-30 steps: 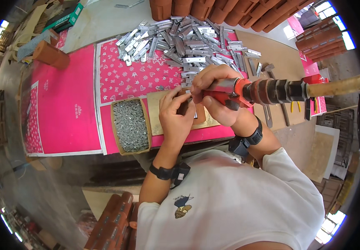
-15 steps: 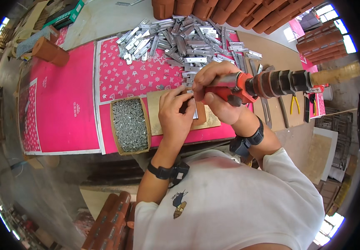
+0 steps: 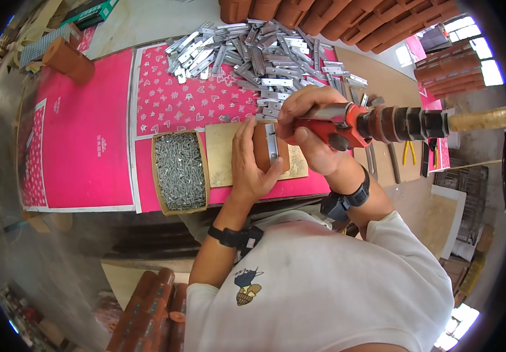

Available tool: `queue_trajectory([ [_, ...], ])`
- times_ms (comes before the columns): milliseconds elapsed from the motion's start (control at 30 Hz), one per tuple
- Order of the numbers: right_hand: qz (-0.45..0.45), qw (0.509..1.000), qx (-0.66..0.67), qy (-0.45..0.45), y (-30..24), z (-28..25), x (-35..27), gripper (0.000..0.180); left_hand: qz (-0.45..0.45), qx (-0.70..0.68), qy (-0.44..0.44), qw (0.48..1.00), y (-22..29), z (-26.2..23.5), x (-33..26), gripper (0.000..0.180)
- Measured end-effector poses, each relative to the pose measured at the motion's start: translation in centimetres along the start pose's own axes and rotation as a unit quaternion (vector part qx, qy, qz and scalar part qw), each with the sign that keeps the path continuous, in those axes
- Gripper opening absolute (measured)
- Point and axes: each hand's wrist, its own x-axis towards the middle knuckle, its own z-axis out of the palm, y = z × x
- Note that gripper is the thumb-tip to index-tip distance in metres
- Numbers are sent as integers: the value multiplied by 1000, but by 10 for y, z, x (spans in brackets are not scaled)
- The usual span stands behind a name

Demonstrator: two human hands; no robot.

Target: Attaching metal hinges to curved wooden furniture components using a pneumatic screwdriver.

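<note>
A reddish-brown block (image 3: pixel 261 148) lies on a pale wooden board (image 3: pixel 220 154), with a silver metal strip (image 3: pixel 272 144) along its top. My left hand (image 3: pixel 249 167) holds the block, fingers along its left side and thumb at the strip's near end. Wrapped round a red power driver (image 3: pixel 341 126), my right hand (image 3: pixel 311 132) keeps the tool just right of the strip's far end. The driver's tip is largely hidden by my fingers. Left of the board stands an open cardboard box (image 3: pixel 207 176) full of small screws (image 3: pixel 180 170).
A heap of metal strips (image 3: pixel 265 56) lies beyond my hands. Brown cylindrical pieces (image 3: pixel 323 20) are stacked at the back, and another brown cylinder (image 3: pixel 68 60) stands far left. Yellow-handled pliers (image 3: pixel 409 152) lie on the right. A hose (image 3: pixel 479 119) trails from the driver.
My left fingers have left the strip's far end and spread along the block, the thumb now at its near end. The driver has moved slightly right, and more of the block shows.
</note>
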Motion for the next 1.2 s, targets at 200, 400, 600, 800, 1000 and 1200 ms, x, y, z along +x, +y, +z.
queue_trajectory([
  [200,2,999,-32,10,-2,5,-4,31,-21,12,-8,1000,-2,0,-2,89],
  [400,5,1000,-18,6,-7,8,-4,31,-31,15,-6,999,-1,-1,-3,90],
  [600,5,1000,-30,7,-8,12,-5,29,-16,27,5,999,-4,1,-4,90],
  [800,1,999,-31,16,-7,14,-6,26,-29,35,-1,999,-3,-1,-4,91],
  [1000,4,999,-20,47,-5,15,-8,27,-37,42,-1,998,1,-3,-3,91],
  [1200,6,998,-18,66,-7,18,-7,27,-36,44,-4,998,4,-3,-2,102],
])
